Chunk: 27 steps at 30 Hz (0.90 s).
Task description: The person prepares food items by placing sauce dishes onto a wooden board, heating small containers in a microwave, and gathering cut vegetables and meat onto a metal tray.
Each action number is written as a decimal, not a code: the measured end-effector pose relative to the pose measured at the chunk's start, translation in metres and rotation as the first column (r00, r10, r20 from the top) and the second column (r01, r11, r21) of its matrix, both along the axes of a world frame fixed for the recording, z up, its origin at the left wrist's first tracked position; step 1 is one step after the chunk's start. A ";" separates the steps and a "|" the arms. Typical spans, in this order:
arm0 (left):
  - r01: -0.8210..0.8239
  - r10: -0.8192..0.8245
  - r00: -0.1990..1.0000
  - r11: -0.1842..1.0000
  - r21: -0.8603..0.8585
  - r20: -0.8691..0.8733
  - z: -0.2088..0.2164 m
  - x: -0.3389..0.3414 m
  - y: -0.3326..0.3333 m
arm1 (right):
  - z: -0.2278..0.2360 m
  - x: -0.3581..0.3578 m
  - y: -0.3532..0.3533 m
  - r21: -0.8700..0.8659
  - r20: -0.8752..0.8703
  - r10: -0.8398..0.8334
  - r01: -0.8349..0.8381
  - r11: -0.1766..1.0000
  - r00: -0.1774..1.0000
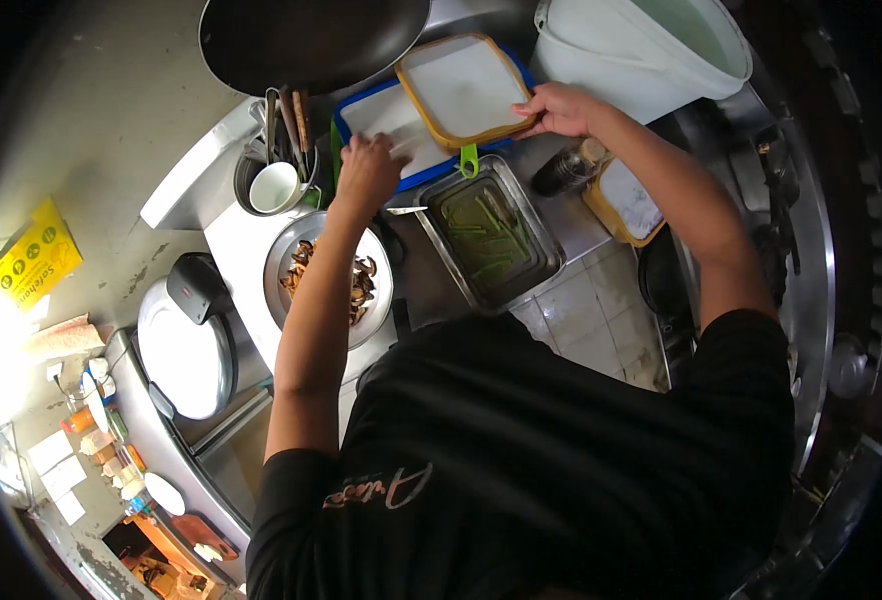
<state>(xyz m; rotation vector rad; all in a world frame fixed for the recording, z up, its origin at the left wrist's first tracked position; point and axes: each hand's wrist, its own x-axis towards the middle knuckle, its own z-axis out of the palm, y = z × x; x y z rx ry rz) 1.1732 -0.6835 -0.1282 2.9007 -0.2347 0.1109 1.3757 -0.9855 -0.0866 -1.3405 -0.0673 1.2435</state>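
Note:
At the upper right of the counter, my right hand grips the edge of a shallow white container with a yellow rim, thumb on the rim. This container overlaps a white tray with a blue rim. My left hand hangs over the blue-rimmed tray, its fingers bent and loosely apart, with nothing visible in them. A green handle pokes out below the yellow rim. Nearer me, a steel pan contains green strips in liquid. Under my left forearm, a metal bowl holds browned pieces, partly hidden.
A dark wok stands at the back, beside a pot of utensils with a white cup. A large white bucket is at the back right. A dark bottle and another yellow-rimmed container sit beneath my right arm.

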 end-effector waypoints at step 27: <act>-0.690 0.684 0.698 0.561 -0.457 -0.214 -0.008 -0.027 0.009 | 0.015 0.005 0.035 -0.056 0.062 0.097 -0.094 0.994 0.993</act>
